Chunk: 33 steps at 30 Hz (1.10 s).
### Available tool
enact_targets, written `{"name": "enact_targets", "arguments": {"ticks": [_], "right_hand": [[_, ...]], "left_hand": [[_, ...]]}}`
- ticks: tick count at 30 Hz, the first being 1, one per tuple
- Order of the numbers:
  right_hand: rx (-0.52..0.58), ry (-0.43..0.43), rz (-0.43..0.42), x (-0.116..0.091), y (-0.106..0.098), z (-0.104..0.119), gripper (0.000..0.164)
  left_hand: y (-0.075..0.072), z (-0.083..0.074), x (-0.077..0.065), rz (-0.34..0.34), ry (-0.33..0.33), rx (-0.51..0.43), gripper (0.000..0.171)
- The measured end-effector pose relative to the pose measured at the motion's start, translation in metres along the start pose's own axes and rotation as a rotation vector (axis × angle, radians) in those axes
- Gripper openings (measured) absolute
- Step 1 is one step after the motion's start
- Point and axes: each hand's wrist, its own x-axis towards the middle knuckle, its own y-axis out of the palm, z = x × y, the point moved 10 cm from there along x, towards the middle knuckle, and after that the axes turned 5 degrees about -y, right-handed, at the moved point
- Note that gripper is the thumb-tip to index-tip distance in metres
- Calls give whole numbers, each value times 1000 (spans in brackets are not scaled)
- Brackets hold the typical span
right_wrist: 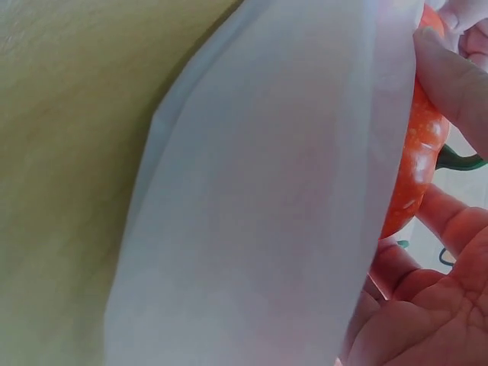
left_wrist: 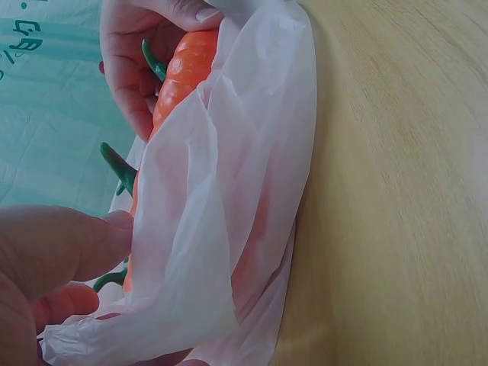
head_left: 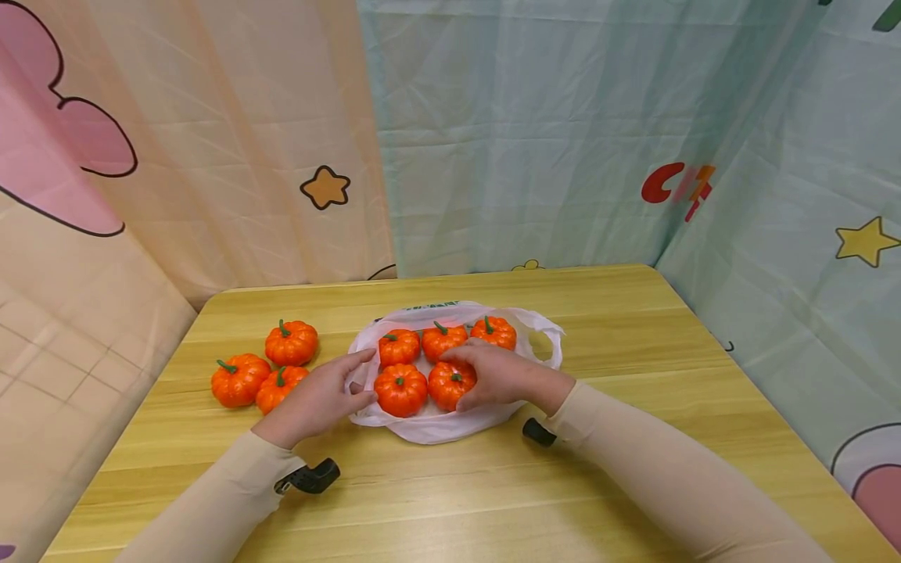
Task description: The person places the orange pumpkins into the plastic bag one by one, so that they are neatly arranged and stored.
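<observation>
A thin white plastic bag (head_left: 436, 428) lies opened out on the table, with several small orange pumpkins in it. The right hand (head_left: 496, 371) holds the front right pumpkin (head_left: 450, 385) from its right side, thumb in front and fingers behind. In the right wrist view that pumpkin (right_wrist: 419, 145) shows between the thumb and fingers, partly behind the bag's wall. The left hand (head_left: 327, 399) is at the bag's left edge, fingers spread, beside the front left pumpkin (head_left: 400, 391). The left wrist view has the left thumb (left_wrist: 69, 244) close against the bag's rim (left_wrist: 168, 183).
Left of the bag, three more pumpkins sit close together on the table, one at the back (head_left: 292, 344), one at the left (head_left: 241, 381) and one partly behind the left hand (head_left: 278, 383). A bag handle loop (head_left: 552, 336) spreads out at the right. Curtains (head_left: 563, 141) hang behind the wooden table (head_left: 436, 500).
</observation>
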Motion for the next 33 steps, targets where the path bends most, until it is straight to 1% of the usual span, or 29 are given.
{"name": "enact_targets", "arguments": {"ticks": [4,7,11,15,17,20,24,29,31,33], "right_hand": [[-4,-15,-12,-1,-2,-1,84],[27,-18,-45,-4,-8,-2,82],[109,-46,-122,-10,-25,-1,71],[125,-88,-218,-20,-47,2,58],[74,-88,-271,-27,-58,1,54],[-36,-72,-333,-37,-70,-3,50],[-149,-37,-379,-49,-80,-13,49],[-210,20,-394,-61,-86,-36,56],[-211,42,-385,-64,-87,-44,59],[-208,58,-370,-66,-87,-50,63]], "left_hand": [[-1,0,-1,-1,6,-3,75],[-2,-1,-2,2,7,-13,75],[-5,-1,-4,1,11,-14,75],[-12,0,-6,-25,18,10,75],[-18,1,-7,-54,20,34,73],[-27,2,-11,-85,22,54,72],[-37,7,-15,-92,13,37,71],[-55,15,-20,-138,15,93,71],[-64,19,-23,-165,12,127,72],[-72,24,-26,-194,11,139,71]]}}
